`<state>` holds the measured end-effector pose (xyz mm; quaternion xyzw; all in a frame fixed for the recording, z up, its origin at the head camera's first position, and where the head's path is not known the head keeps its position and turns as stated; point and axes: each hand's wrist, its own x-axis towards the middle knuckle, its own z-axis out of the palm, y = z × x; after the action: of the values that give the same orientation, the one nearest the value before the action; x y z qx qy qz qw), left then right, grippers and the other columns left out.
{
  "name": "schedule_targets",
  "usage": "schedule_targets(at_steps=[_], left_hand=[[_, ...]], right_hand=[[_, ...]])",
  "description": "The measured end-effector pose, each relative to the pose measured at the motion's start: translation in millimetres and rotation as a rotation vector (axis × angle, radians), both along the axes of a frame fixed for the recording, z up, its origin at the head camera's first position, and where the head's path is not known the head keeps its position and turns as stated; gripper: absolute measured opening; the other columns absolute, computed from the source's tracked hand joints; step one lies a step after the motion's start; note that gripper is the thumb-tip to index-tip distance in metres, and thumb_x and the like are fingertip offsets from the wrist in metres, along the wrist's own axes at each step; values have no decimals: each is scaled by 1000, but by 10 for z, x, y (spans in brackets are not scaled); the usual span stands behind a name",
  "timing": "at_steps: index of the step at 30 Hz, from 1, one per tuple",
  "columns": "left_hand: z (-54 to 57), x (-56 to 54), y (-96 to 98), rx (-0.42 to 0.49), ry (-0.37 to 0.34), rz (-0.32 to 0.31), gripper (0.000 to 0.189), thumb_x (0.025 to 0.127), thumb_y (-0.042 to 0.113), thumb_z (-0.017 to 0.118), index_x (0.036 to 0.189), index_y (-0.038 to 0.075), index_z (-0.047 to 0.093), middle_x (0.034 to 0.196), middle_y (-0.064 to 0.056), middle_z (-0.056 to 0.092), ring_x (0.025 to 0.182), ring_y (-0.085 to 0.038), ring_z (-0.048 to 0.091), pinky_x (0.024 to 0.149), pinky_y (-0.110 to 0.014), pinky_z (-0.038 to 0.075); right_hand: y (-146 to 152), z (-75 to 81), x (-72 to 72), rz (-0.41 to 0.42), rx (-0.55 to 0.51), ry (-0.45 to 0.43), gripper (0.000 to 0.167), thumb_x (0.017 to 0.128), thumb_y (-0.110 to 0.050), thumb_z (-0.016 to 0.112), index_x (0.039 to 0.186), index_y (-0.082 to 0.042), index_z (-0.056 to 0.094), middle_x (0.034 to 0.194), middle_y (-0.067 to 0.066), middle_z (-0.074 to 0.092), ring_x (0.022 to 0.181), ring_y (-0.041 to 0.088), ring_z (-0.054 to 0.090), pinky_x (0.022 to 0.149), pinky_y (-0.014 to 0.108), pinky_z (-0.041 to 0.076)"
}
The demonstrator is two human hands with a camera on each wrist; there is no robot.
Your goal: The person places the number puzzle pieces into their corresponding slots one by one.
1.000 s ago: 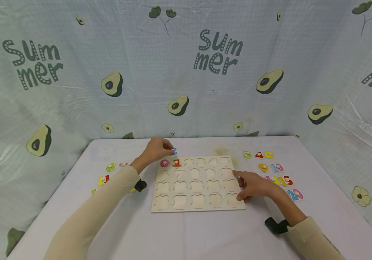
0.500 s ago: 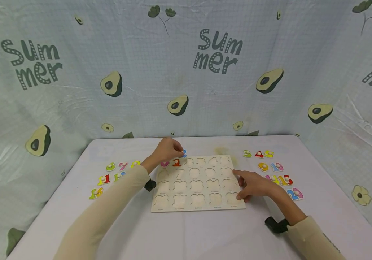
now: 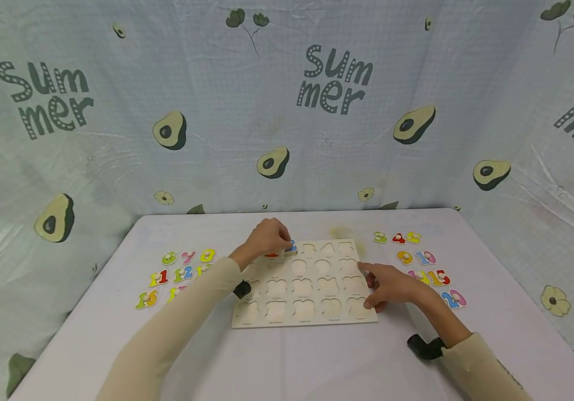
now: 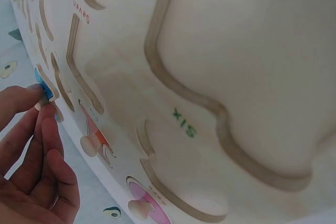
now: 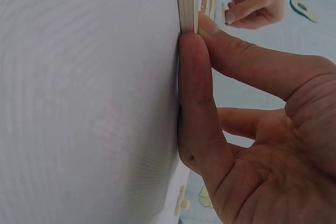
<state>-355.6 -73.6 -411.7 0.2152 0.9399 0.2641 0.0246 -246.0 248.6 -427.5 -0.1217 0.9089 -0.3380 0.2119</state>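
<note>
A pale wooden number puzzle board [image 3: 319, 316] with cut-out slots lies mid-table. My left hand [image 3: 266, 236] pinches a blue number 2 puzzle piece [image 3: 292, 245] at the board's far edge, over the third slot of the top row. In the left wrist view the thumb and fingers meet at this blue piece [image 4: 44, 86]. A red 1 [image 4: 96, 134] and a pink 0 [image 4: 149, 203] sit in their slots with knobs up; the left hand hides the 0 in the head view. My right hand [image 3: 392, 284] grips the board's right edge, fingertips against its side and upper corner [image 5: 188, 3].
Loose number pieces lie in rows left of the board, among them a green 6 [image 3: 168, 258] and a red-yellow 11 [image 3: 158, 278], some behind the left sleeve. More lie to the right, including a 3 [image 3: 379, 237] and a 20 [image 3: 454, 299]. A printed curtain [image 3: 216, 156] stands behind.
My left hand has moved right along the board's far edge, carrying the blue 2 from beyond the edge to the third slot. The right hand stays on the board's edge.
</note>
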Motion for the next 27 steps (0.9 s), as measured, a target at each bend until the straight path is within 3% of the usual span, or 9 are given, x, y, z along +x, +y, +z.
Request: schedule_targets(at_steps=[7,14,20,27], left_hand=[[-30,1,48,-88,19,13,10,88,21,80,88,11,83,82,0,78,73,-12,66,69,-28,56],[-46,23,65,-89,-47,15,10,90,19,79,84,11,82,71,-1,73,56,-11,57,55,-24,46],[-62,40,71,-101,-43,19,11,90,20,79,86,10,82,78,-1,76,64,-13,61,58,-25,49],[-49,41,95,-193,0,-4,12,93,23,75,88,13,80,87,-1,76,74,-16,64,69,-32,54]], right_hand=[[2,-19,-2,4,-3,1,96,79,-10,88,158,2,35,103,11,53,69,18,62,68,32,58],[5,-18,19,12,-6,5,95,79,-9,87,157,4,35,104,11,53,68,17,61,67,32,58],[1,-13,23,12,-2,6,95,79,-10,88,157,3,35,104,11,54,68,17,61,67,31,58],[4,-1,12,12,-2,0,96,80,-10,88,158,3,34,105,12,53,69,18,62,68,32,58]])
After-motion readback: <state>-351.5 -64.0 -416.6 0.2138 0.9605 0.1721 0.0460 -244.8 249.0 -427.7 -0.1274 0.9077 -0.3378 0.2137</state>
